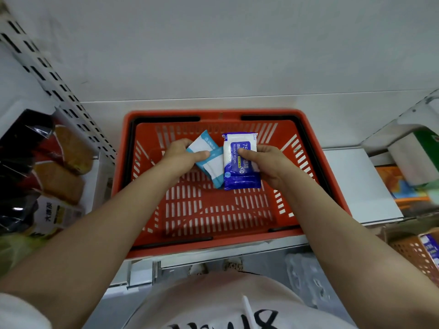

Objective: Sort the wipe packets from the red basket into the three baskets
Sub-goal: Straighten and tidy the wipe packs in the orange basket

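Teal packets (pixel 207 155) pinched in left hand (pixel 183 154), blue packet (pixel 240 162) in right hand (pixel 268 163); loose pinches may drop them.

Both forearms are bare from the elbows down to the left hand (pixel 181 154) and the right hand (pixel 268 162); no watch, ring or bracelet shows on either. The nails look short and plain. At the bottom left corner a bit of pale short sleeve (pixel 16 312) covers the upper arm. The torso wears a light, off-white T-shirt (pixel 213 302) with bold black lettering across the chest, cut off by the lower edge and unreadable from here. Below the shirt's hem, two toes of light-coloured shoes (pixel 216 267) peek out, patterned with small speckles.
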Action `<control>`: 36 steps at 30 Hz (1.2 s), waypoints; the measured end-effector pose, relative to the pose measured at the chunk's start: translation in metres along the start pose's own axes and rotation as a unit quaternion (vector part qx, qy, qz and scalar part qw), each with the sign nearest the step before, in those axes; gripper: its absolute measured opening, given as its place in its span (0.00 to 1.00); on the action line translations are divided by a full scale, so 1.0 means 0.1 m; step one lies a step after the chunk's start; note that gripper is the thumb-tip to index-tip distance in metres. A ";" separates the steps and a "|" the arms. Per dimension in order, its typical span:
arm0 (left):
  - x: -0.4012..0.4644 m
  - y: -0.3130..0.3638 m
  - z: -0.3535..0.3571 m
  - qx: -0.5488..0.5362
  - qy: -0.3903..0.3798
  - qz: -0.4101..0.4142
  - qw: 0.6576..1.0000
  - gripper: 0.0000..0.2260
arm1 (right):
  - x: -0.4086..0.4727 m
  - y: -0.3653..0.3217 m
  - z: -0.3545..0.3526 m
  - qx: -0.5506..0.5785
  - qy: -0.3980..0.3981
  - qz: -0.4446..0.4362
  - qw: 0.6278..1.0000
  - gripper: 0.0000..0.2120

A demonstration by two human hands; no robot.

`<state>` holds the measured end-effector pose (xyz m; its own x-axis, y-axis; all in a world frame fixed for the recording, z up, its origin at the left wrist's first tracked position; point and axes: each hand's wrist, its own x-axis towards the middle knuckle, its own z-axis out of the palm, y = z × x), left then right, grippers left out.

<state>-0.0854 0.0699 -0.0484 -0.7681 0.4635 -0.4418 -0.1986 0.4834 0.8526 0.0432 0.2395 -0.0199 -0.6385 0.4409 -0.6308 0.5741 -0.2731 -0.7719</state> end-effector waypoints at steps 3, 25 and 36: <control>-0.10 0.09 0.05 -0.067 0.012 0.015 0.998 0.14 | -0.08 -0.01 0.09 0.041 0.040 0.009 0.998 0.13; -1.63 0.89 1.45 -0.268 -0.224 0.034 0.936 0.11 | -1.69 0.39 -1.17 0.034 0.201 -0.266 0.942 0.10; -2.97 0.30 3.95 -0.269 -0.204 -0.019 0.941 0.07 | -3.03 2.27 -3.41 0.191 0.301 -0.213 0.910 0.07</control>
<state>0.3774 0.2400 -0.0020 -0.4780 0.7537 -0.4510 -0.5847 0.1101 0.8038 0.5417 0.3357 0.0222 -0.2987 0.9335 -0.1985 0.0462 -0.1936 -0.9800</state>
